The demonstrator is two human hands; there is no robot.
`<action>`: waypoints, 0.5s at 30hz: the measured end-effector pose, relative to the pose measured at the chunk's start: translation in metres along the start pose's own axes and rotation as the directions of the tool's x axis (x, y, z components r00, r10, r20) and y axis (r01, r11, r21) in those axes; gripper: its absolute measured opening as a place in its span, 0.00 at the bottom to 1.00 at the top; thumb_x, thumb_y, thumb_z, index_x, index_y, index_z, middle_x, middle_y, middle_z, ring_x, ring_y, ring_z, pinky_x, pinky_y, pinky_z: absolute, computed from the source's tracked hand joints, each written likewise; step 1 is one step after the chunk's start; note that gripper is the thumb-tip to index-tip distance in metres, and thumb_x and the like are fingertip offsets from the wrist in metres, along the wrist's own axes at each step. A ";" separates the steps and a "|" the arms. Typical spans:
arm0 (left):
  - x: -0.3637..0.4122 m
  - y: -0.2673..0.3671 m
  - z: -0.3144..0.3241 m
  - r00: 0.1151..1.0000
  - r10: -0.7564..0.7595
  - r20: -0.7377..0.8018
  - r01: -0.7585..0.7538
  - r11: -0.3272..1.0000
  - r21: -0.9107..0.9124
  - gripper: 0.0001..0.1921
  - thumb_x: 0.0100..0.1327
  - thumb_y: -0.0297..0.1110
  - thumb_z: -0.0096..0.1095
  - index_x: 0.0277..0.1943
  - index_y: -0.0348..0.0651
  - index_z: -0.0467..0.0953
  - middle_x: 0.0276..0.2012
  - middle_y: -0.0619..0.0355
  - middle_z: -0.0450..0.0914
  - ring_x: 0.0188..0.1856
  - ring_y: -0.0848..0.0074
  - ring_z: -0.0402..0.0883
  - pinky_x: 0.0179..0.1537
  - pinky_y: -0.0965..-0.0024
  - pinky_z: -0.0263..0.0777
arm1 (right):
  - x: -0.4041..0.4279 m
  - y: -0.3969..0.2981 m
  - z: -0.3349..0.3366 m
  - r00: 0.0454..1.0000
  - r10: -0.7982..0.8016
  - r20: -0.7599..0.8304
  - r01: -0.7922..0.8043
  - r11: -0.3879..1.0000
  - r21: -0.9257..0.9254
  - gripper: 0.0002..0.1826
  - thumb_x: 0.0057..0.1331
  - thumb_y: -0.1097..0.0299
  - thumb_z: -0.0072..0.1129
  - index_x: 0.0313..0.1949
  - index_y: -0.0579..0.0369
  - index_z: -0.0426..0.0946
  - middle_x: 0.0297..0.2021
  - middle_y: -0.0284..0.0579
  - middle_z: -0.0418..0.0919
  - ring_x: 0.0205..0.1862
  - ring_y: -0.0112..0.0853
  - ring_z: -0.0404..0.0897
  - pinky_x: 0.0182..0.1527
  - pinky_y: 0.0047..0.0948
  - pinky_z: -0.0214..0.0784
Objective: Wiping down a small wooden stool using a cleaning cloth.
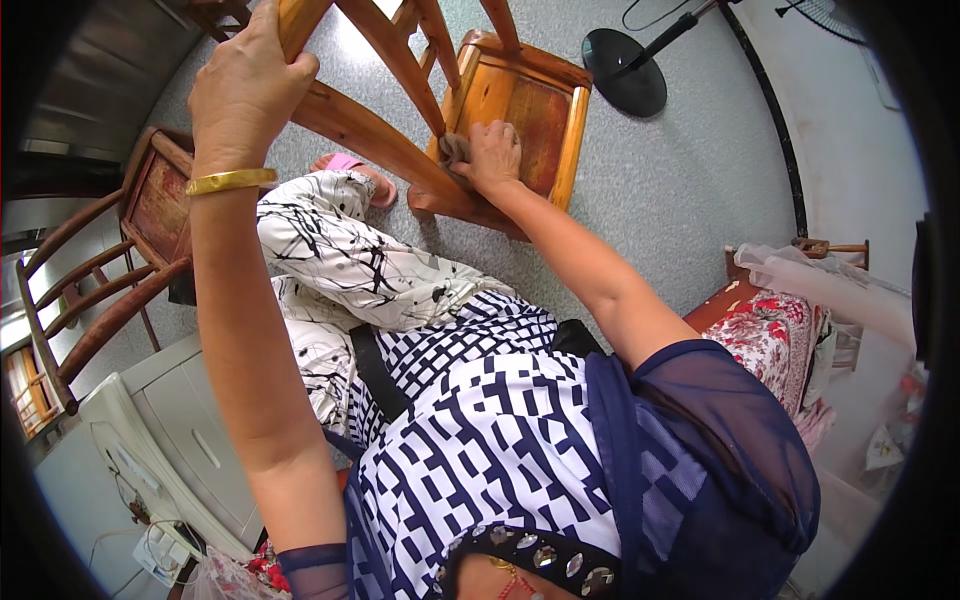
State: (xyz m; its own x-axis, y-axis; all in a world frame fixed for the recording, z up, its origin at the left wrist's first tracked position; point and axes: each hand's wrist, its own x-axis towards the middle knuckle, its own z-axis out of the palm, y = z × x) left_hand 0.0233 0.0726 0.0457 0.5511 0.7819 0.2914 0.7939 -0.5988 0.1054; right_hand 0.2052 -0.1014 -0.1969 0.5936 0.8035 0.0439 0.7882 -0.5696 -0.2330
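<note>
A varnished wooden chair [394,146] stands before me, its slatted backrest rising toward my head. My left hand [247,90], below which a gold bangle circles the wrist, grips the top corner of that backrest. Down on the seat [536,112], my right hand [495,155] presses a crumpled grey-brown cloth [453,150] near the foot of the slats. Part of the cloth is hidden under the fingers. The middle of the seat panel looks reddish and worn, while its frame is glossy yellow-brown.
Another wooden chair [157,199] stands at left, near a pale cabinet [199,435]. Beyond the seat is a round black fan base [624,73] with its pole. My foot in a pink slipper [386,191] is close to the chair. Floral fabric [765,330] lies at right.
</note>
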 end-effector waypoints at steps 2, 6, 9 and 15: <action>-0.001 -0.001 0.000 1.000 0.017 -0.016 -0.017 1.000 0.000 0.31 0.55 0.43 0.56 0.63 0.54 0.65 0.45 0.49 0.82 0.45 0.56 0.82 0.49 0.56 0.75 | 0.001 -0.008 -0.011 0.992 -0.034 0.120 0.044 0.995 -0.087 0.31 0.44 0.54 0.75 0.45 0.50 0.71 0.48 0.47 0.67 0.56 0.47 0.64 0.50 0.47 0.64; -0.004 0.004 -0.003 0.999 0.014 -0.044 -0.014 1.000 0.003 0.31 0.54 0.43 0.57 0.63 0.54 0.65 0.44 0.48 0.82 0.46 0.56 0.82 0.49 0.56 0.75 | 0.010 -0.008 -0.009 0.993 -0.055 0.108 0.062 0.996 -0.065 0.29 0.45 0.54 0.75 0.44 0.50 0.74 0.47 0.46 0.67 0.56 0.46 0.64 0.50 0.47 0.64; -0.005 0.008 -0.007 1.000 -0.023 -0.007 0.023 1.000 -0.016 0.30 0.54 0.42 0.58 0.63 0.54 0.65 0.43 0.48 0.82 0.45 0.55 0.82 0.48 0.56 0.75 | 0.018 -0.007 -0.011 0.988 -0.019 0.153 0.030 0.997 -0.067 0.27 0.44 0.55 0.75 0.42 0.50 0.75 0.47 0.45 0.68 0.56 0.45 0.65 0.50 0.47 0.64; -0.005 0.010 -0.009 0.999 -0.031 0.013 0.031 0.999 -0.035 0.30 0.54 0.40 0.58 0.62 0.51 0.66 0.42 0.46 0.82 0.43 0.54 0.82 0.47 0.55 0.75 | 0.027 0.000 -0.010 0.988 -0.054 0.147 0.058 0.998 -0.026 0.28 0.42 0.51 0.75 0.40 0.50 0.75 0.43 0.46 0.70 0.52 0.44 0.69 0.49 0.44 0.67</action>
State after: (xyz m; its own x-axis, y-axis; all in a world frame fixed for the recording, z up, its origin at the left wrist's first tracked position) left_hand 0.0257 0.0613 0.0540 0.5299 0.8022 0.2752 0.8013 -0.5799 0.1473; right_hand 0.2224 -0.0812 -0.1861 0.5198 0.8498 -0.0872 0.8254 -0.5259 -0.2050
